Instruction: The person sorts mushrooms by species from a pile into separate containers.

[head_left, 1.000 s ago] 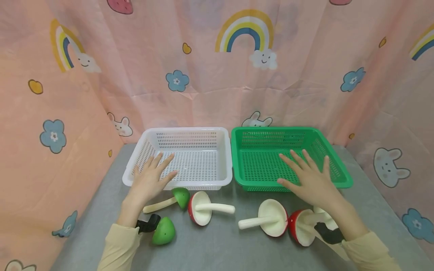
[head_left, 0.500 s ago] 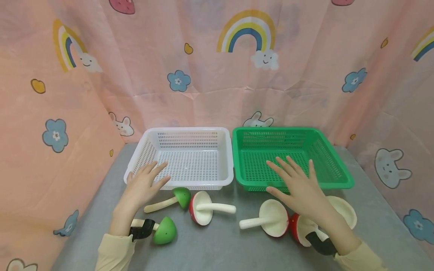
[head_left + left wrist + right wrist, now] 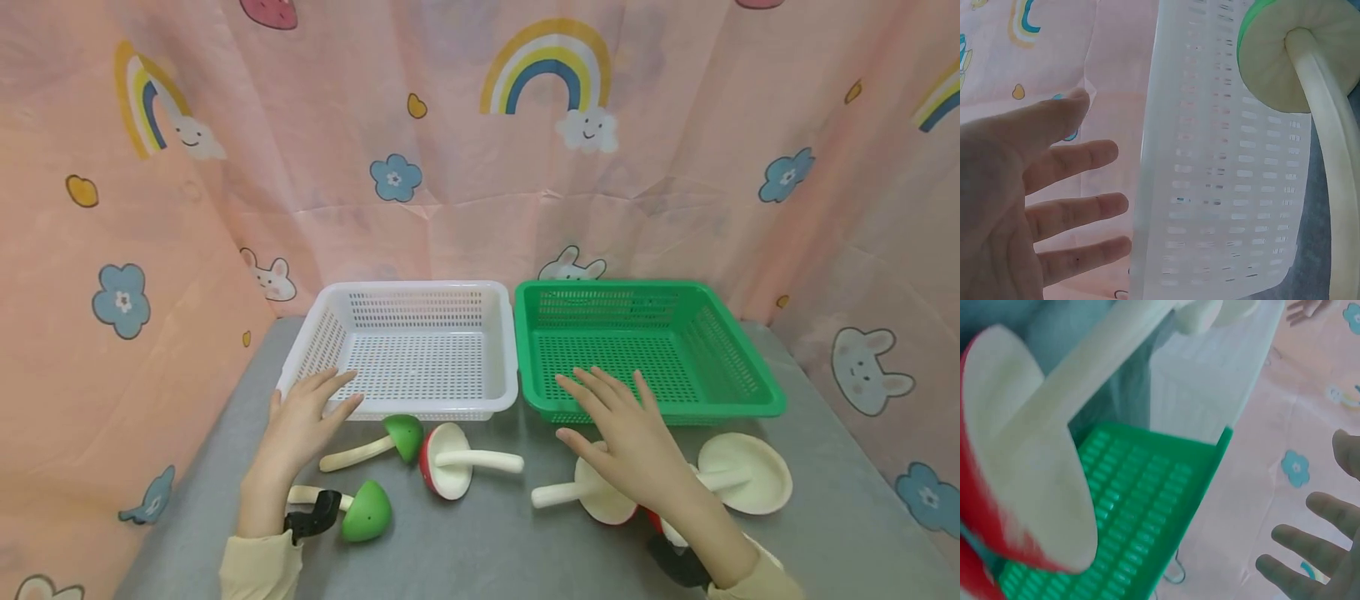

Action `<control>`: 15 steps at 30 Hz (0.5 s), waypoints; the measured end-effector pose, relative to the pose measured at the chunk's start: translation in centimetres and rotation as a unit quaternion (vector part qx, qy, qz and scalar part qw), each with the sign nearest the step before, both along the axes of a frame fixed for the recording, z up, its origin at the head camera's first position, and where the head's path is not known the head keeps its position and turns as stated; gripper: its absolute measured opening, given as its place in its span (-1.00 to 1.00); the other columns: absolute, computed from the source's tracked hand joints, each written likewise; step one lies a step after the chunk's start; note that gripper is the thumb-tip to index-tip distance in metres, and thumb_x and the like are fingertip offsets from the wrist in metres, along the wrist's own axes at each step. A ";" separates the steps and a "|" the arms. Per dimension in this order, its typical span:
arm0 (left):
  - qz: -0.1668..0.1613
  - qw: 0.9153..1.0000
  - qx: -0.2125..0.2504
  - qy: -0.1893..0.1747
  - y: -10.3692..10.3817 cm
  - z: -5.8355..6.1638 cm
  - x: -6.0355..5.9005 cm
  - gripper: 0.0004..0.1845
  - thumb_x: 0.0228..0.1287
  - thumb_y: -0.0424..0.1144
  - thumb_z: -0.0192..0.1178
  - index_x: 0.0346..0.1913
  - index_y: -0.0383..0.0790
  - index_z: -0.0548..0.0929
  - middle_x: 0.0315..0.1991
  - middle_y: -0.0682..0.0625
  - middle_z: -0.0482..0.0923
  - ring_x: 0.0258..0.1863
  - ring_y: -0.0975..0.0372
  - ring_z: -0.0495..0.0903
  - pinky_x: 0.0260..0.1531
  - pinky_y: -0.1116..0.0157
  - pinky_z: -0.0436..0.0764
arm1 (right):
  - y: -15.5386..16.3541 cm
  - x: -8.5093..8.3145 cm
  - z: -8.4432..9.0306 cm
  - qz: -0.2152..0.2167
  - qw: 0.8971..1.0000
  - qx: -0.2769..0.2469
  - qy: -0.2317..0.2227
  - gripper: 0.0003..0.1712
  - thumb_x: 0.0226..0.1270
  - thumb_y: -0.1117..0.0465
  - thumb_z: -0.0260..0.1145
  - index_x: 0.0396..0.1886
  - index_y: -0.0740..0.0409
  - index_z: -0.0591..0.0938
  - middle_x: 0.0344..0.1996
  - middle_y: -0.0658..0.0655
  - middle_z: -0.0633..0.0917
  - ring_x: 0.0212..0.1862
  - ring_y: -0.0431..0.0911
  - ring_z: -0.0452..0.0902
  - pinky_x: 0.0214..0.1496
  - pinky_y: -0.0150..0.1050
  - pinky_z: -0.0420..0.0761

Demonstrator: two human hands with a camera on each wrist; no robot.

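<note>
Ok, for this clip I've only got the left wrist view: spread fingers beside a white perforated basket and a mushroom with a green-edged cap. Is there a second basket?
Observer: Yes, the head view shows a green perforated basket directly to the right of the white perforated basket.

Operator: And is the right hand holding anything?

Observer: No, the right hand has its fingers spread and holds nothing.

Operator: Any mushrooms with a different cap colour?

Observer: Yes, in the head view a red-capped mushroom lies just right of a green-capped mushroom, its pale stem pointing right.
</note>
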State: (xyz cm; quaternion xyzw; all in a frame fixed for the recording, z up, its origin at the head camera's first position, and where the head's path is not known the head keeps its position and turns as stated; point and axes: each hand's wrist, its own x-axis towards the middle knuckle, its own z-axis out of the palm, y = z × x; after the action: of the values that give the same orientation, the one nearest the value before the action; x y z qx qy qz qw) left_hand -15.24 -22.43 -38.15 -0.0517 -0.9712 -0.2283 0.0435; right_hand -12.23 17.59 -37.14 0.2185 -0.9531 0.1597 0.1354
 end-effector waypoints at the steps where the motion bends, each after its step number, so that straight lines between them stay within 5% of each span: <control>1: 0.002 1.000 0.002 0.002 0.0 -0.1 0.1 -0.47 0.39 0.14 0.02 0.31 -0.01 0.46 0.37 -0.21 0.32 0.40 -0.14 0.21 0.26 -0.45 -0.18 | -0.3 0.1 -0.1 0.003 1.000 -0.002 0.005 -0.28 0.29 -0.16 0.25 0.41 -0.17 0.31 0.36 0.14 0.41 0.44 0.14 0.20 0.46 0.33 -0.07; 9: 0.011 0.999 0.021 0.031 -0.2 -0.8 0.3 -0.52 0.34 0.02 0.14 0.26 -0.04 0.50 0.28 -0.19 0.43 0.35 -0.09 0.28 0.26 -0.45 -0.13 | -2.1 0.7 -1.2 0.038 0.997 -0.015 0.060 -0.35 0.20 -0.03 0.37 0.29 -0.04 0.46 0.24 0.11 0.53 0.31 0.09 0.38 0.41 0.21 0.21; 15: 0.024 0.999 0.018 0.044 -0.3 -1.2 0.3 -0.55 0.30 -0.06 0.21 0.22 -0.09 0.53 0.22 -0.20 0.47 0.28 -0.13 0.35 0.25 -0.44 -0.06 | -3.2 0.8 -2.2 0.051 0.998 -0.005 0.048 -0.40 0.21 -0.01 0.37 0.24 -0.03 0.50 0.21 0.09 0.56 0.27 0.05 0.42 0.36 0.09 0.33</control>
State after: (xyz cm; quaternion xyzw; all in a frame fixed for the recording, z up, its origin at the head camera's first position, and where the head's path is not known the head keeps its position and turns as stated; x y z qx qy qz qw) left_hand -14.92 -22.71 -39.39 -0.0371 -0.9650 -0.2425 0.0925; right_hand -11.42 14.35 -39.35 0.2734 -0.9323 0.1604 0.1743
